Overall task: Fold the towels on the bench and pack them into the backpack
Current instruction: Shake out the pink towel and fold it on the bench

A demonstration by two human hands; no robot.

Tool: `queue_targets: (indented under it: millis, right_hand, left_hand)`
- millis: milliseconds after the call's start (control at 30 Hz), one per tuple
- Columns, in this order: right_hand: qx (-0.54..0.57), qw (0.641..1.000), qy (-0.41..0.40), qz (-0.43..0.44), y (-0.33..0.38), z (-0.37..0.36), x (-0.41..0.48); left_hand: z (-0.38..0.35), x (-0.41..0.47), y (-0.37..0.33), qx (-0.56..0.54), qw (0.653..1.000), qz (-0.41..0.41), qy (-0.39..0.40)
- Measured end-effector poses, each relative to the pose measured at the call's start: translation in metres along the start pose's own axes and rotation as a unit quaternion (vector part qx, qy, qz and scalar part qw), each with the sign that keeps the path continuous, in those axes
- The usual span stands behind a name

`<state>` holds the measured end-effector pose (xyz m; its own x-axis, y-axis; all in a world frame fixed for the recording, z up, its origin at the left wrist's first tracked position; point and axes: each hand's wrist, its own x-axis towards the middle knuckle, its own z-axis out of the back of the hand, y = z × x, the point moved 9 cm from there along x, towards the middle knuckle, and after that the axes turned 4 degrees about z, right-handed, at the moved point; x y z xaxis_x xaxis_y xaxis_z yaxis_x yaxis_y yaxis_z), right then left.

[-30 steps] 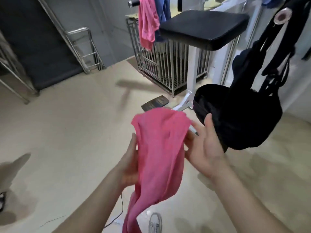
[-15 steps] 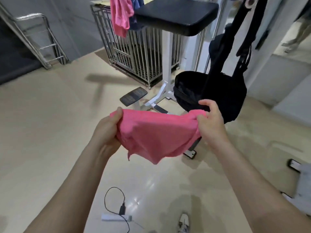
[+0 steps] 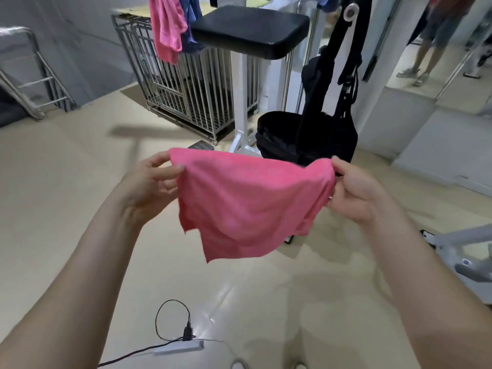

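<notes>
A pink towel (image 3: 247, 203) hangs folded over between my two hands at chest height. My left hand (image 3: 151, 182) pinches its left top corner and my right hand (image 3: 356, 190) grips the right top corner. Behind the towel a black backpack (image 3: 306, 139) hangs by its straps from the bench frame, its top open. The black padded bench (image 3: 250, 30) stands on a white post. Another pink towel (image 3: 166, 30) and a blue towel (image 3: 191, 25) hang at the bench's far left side.
A metal wire cage (image 3: 186, 94) stands behind the bench. On the floor near my feet lies a white power strip (image 3: 181, 347) with a black cable. A grey machine frame (image 3: 466, 251) sits at the right. A person's legs (image 3: 423, 49) show in the far right.
The towel went from hanging long in front of me to being stretched wide between both hands. My hands moved apart, and my view shifted so the backpack sits behind the towel.
</notes>
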<state>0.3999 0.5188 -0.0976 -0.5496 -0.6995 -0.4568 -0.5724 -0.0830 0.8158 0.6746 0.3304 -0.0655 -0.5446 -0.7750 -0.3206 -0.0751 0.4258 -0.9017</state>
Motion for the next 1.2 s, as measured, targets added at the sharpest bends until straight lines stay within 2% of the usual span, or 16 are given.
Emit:
queue_targets:
  millis: [67,133,200,233,333,400,500,567,667,700,733,800,867,1000,1133,1200]
  right_hand:
    - [-0.071,0.996,0.051,0.030,0.008,-0.007,-0.010]
    - [-0.166,0.979,0.088,0.084,0.018,-0.008,-0.019]
    - [-0.226,0.954,0.057,0.189,0.036,0.002,-0.024]
    - [-0.279,0.927,0.019,0.251,0.047,0.008,-0.027]
    - [-0.474,0.799,-0.065,0.365,0.060,0.009,-0.027]
    - [-0.518,0.755,-0.077,0.393,0.063,-0.001,-0.029]
    - [-0.552,0.716,-0.104,0.414,0.075,-0.025,-0.038]
    - [-0.603,0.687,-0.128,0.384,0.077,-0.037,-0.035]
    - [-0.730,0.606,-0.152,0.276,0.073,-0.055,-0.029]
    - [-0.737,0.611,-0.113,0.266,0.067,-0.070,-0.031]
    - [-0.714,0.642,-0.036,0.275,0.057,-0.094,-0.036]
    - [-0.603,0.737,0.159,0.261,0.023,-0.155,-0.050]
    - [-0.519,0.775,0.250,0.258,-0.011,-0.201,-0.055]
    - [-0.341,0.893,0.188,0.225,-0.024,-0.216,-0.018]
    - [-0.254,0.931,0.199,0.174,-0.027,-0.222,0.007]
    - [-0.232,0.940,0.196,0.155,-0.025,-0.230,0.020]
  left_hand:
    - [-0.002,-0.008,0.006,0.045,0.998,0.012,-0.043]
    - [0.006,-0.014,0.008,0.020,0.994,0.006,-0.106]
    - [0.016,-0.016,0.003,-0.027,0.989,-0.029,-0.140]
    - [0.018,-0.016,0.002,-0.032,0.988,-0.046,-0.147]
    - [0.024,-0.019,0.007,0.024,0.984,-0.053,-0.167]
    - [0.035,-0.018,0.010,-0.012,0.983,-0.037,-0.180]
    - [0.047,-0.018,-0.001,-0.089,0.982,-0.022,-0.163]
    - [0.044,-0.022,-0.014,-0.056,0.991,-0.035,-0.114]
    - [0.021,-0.033,-0.037,0.069,0.993,-0.087,-0.047]
    - [0.010,-0.037,-0.046,0.120,0.986,-0.110,-0.037]
    - [-0.003,-0.039,-0.054,0.158,0.978,-0.131,-0.028]
    - [-0.031,-0.038,-0.064,0.193,0.967,-0.165,-0.007]
    - [-0.052,-0.035,-0.069,0.196,0.962,-0.191,0.011]
    - [-0.037,-0.022,-0.065,0.192,0.957,-0.217,0.025]
    - [0.007,-0.013,-0.045,0.428,0.873,-0.223,-0.064]
    - [0.019,-0.005,-0.041,0.453,0.864,-0.205,-0.081]
